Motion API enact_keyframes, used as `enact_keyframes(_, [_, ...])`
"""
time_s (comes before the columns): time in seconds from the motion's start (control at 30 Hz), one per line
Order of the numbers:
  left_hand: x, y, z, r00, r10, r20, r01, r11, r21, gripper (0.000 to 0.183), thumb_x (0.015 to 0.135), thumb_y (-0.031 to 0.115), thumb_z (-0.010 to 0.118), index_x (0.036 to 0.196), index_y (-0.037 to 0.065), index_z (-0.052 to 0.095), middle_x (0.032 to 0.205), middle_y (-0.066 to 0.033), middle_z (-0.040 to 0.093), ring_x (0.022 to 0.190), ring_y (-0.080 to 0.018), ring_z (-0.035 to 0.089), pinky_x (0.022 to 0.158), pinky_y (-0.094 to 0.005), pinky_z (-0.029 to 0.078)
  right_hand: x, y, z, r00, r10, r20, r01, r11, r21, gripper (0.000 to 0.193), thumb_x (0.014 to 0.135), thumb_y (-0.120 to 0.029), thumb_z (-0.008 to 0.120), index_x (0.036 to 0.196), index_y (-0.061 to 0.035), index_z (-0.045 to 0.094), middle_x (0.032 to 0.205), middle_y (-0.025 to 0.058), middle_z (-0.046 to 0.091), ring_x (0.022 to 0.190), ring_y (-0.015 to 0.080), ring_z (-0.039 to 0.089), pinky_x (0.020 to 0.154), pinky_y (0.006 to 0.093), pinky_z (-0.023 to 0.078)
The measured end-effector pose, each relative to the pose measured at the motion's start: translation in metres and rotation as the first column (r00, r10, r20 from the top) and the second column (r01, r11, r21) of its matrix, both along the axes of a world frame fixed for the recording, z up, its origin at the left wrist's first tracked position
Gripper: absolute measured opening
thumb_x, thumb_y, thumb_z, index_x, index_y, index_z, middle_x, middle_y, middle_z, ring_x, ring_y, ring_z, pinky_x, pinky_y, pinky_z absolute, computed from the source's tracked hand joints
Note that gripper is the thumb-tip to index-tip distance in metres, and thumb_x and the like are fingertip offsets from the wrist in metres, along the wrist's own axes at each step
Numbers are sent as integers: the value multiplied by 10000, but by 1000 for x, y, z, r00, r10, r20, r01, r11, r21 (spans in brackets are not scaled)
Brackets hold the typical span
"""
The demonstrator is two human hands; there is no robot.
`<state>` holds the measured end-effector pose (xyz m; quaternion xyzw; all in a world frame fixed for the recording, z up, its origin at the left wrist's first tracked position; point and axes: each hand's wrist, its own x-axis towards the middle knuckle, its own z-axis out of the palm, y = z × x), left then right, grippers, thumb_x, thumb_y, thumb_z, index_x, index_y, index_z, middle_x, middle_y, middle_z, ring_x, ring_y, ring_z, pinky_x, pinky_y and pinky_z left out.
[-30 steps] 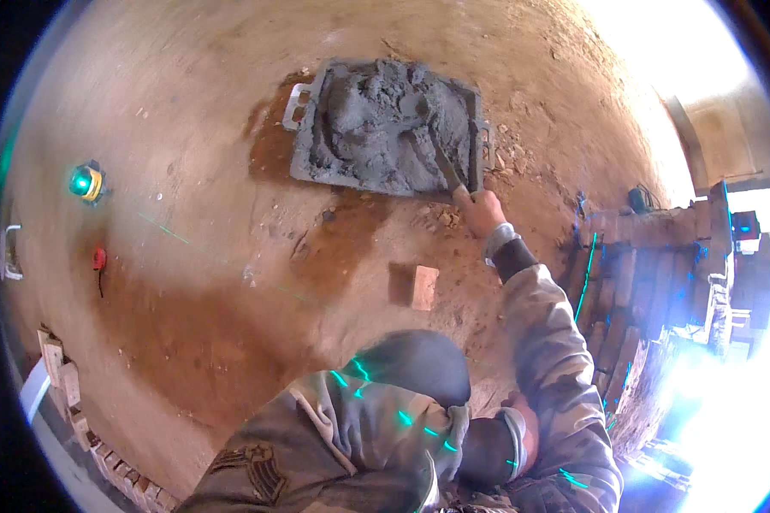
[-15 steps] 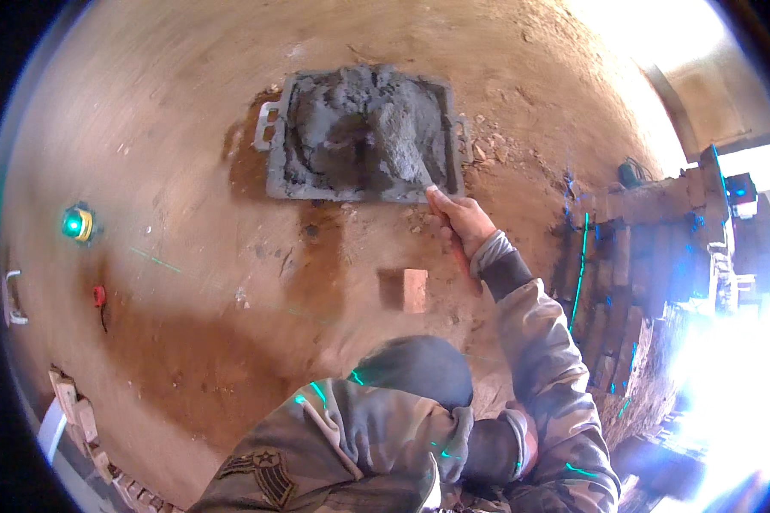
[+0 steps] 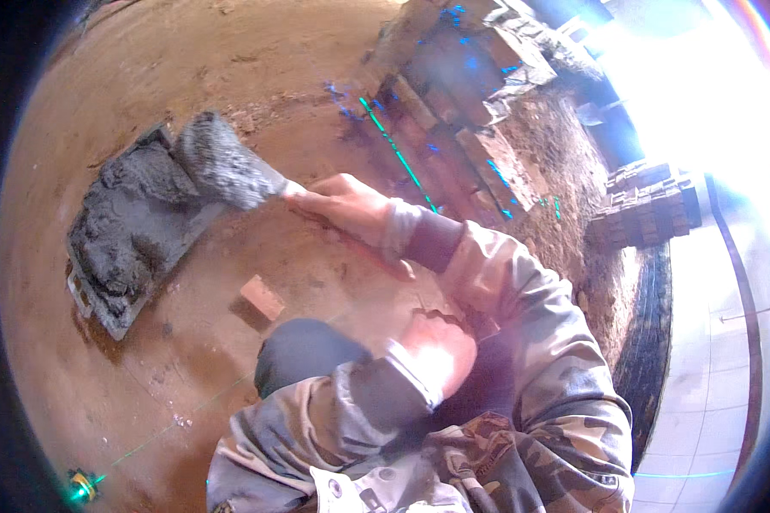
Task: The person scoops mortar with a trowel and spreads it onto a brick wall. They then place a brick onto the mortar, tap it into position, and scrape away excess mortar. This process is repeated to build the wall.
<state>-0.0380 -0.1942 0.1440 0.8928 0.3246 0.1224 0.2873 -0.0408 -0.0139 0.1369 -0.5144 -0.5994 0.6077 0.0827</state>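
My right hand (image 3: 346,205) is wrapped round the reddish handle of a trowel (image 3: 231,162). Wet grey mortar covers its blade, which is held over the near right edge of a mortar tray (image 3: 121,323). Lumpy grey mortar (image 3: 133,222) fills that tray on the left. Close to my body, my left hand (image 3: 441,349) is closed in a fist near my right forearm; whatever may be inside it is hidden. A single orange-red brick (image 3: 263,297) lies on the ground between the tray and my knee.
Low brickwork (image 3: 419,103) stands ahead to the right, crossed by a green laser line. Farther right are a stack of bricks (image 3: 646,209) and pale floor tiles (image 3: 701,385). A laser level (image 3: 81,487) glows green at lower left. Bright light washes out the upper right.
My view has turned right, so tray and brick sit farther left. The trowel has come up out of the tray loaded with mortar. My left hand has come into sight.
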Motion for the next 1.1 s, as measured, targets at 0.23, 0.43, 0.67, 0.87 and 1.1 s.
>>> enact_keyframes(0.23, [8, -23, 25, 993, -106, 59, 102, 992, 69, 459, 781, 404, 723, 1056, 53, 613, 954, -152, 659, 932, -317, 649, 828, -452, 498, 194, -71, 43, 962, -231, 143, 227, 973, 42, 521, 942, -566, 636, 809, -63, 663, 641, -28, 525, 521, 67, 475, 437, 270, 361])
enact_keyframes(0.43, [35, -23, 24, 997, -68, 26, 59, 967, 249, 500, 811, 421, 692, 1108, 35, 579, 970, -135, 623, 911, -295, 624, 793, -433, 476, 304, -116, 94, 848, -530, 26, 530, 847, -29, 283, 1013, -320, 620, 935, -49, 596, 664, -56, 461, 507, 45, 407, 430, 226, 326])
enact_keyframes(0.67, [76, -18, -20, 999, 40, 30, -48, 928, 370, 511, 797, 454, 714, 1088, 53, 589, 967, -133, 641, 948, -306, 639, 814, -442, 487, 396, -103, 116, 828, -557, -60, 547, 781, 301, 170, 958, -197, 666, 934, -33, 626, 692, -43, 522, 544, 50, 458, 474, 221, 367])
enact_keyframes(0.87, [117, 3, -5, 981, 31, -194, 10, 978, 207, 493, 804, 456, 706, 1061, 57, 575, 946, -131, 634, 919, -306, 642, 792, -438, 491, 477, -63, 55, 798, -578, 170, 341, 665, 664, 257, 913, -124, 685, 1148, -18, 681, 708, -41, 564, 588, 34, 469, 503, 232, 366])
enact_keyframes(1.1, [123, 0, -42, 980, 132, -151, -77, 942, 326, 570, 804, 471, 710, 1169, 53, 580, 950, -116, 628, 924, -292, 633, 830, -434, 484, 481, -63, 75, 794, -579, 186, 99, 425, 900, 344, 998, -180, 613, 1325, -74, 632, 1006, 112, 728, 917, 131, 663, 798, 308, 524])
